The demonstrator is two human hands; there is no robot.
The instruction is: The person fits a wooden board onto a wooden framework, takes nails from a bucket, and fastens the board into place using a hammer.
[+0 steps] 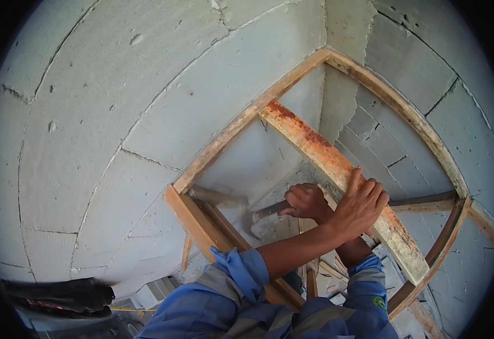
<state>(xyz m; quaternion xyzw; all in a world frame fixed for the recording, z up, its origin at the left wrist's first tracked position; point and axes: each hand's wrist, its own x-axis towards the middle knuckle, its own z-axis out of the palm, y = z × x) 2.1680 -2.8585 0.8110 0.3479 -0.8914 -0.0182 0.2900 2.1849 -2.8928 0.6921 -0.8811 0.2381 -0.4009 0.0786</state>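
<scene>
Head view: left hand (364, 204) gripped stained plank (309, 138) across timber frame (292, 78) edges, seemingly steadying it; right hand (304, 201) clenched hammer (272, 210).

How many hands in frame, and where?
2. The left hand is on the stained plank; the right hand grips the hammer, left of it in the picture. The forearms cross. No other hand shows.

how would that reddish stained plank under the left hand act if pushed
The plank is probably stiff, spanning the frame with no obvious sag. Its stained, worn face likely gives the left hand fair grip. It may shift if unfastened; no fixings can be made out.
</scene>
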